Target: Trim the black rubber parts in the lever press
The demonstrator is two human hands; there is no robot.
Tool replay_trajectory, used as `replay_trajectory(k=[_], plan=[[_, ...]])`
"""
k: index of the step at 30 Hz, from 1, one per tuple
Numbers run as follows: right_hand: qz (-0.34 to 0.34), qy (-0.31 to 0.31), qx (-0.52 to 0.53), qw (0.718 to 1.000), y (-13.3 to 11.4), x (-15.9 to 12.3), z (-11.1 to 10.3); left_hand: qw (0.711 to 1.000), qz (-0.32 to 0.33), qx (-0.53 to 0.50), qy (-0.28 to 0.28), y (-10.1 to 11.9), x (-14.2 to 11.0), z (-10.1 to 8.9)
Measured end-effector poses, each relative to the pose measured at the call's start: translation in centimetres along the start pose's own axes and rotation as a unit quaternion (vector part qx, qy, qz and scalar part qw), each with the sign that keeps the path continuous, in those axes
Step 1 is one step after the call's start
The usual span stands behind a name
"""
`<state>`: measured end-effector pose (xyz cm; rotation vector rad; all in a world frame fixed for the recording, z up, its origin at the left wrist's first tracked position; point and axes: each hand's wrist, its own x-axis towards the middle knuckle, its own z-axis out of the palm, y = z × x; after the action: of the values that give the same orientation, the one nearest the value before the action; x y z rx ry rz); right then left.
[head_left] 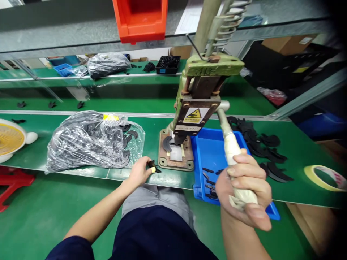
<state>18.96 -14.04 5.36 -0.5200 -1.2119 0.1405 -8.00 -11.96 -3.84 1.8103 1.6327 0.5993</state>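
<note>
My right hand (248,184) is wrapped round the tape-covered handle (231,144) of a green hand press (195,97). Under its ram, a black crescent-shaped part (166,144) lies on the metal base (176,165). Left of that base, at the bench edge, my left hand (139,170) pinches a small black plastic part (151,164), much of it hidden by the fingers. Yellow covering shows at the thumb tip. A clear plastic bag (89,141) full of dark curved parts lies beside this hand.
Behind the handle, a blue tray (207,144) holds several small black pieces. More dark curved parts (249,139) are heaped right of it, near a tape roll (325,177). An orange bin (143,21) sits on the shelf above. A round white-rimmed fan (12,139) stands far left.
</note>
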Motion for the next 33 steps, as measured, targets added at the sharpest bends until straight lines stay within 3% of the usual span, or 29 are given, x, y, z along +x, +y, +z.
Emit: replay_trajectory(k=[5,8,11,16,20,25,33], plan=[[0.014,-0.014,-0.022,1.000,-0.3,0.0,-0.2,0.955,-0.012,-0.296,-0.027,2.3,2.2,-0.9],[0.025,-0.021,-0.029,0.999,-0.4,0.0,-0.4,0.932,-0.018,-0.360,-0.026,4.9,5.1,-1.8],[0.029,-0.026,-0.029,0.999,-0.5,0.0,-0.5,0.915,-0.082,-0.394,-0.037,7.0,8.2,-1.9],[0.018,-0.028,-0.021,0.999,-0.4,-0.1,-0.6,0.921,-0.142,-0.355,-0.081,8.7,11.5,-0.6],[0.033,-0.034,-0.015,0.999,-0.3,-0.2,-0.8,0.931,-0.159,-0.318,-0.082,9.0,12.2,0.1],[0.035,-0.041,-0.009,0.999,-0.4,-0.3,-1.0,0.922,-0.194,-0.324,-0.080,9.4,12.6,0.2],[0.044,-0.056,-0.005,0.997,-0.6,-0.3,-1.1,0.952,-0.173,-0.237,-0.092,9.9,13.4,0.3]])
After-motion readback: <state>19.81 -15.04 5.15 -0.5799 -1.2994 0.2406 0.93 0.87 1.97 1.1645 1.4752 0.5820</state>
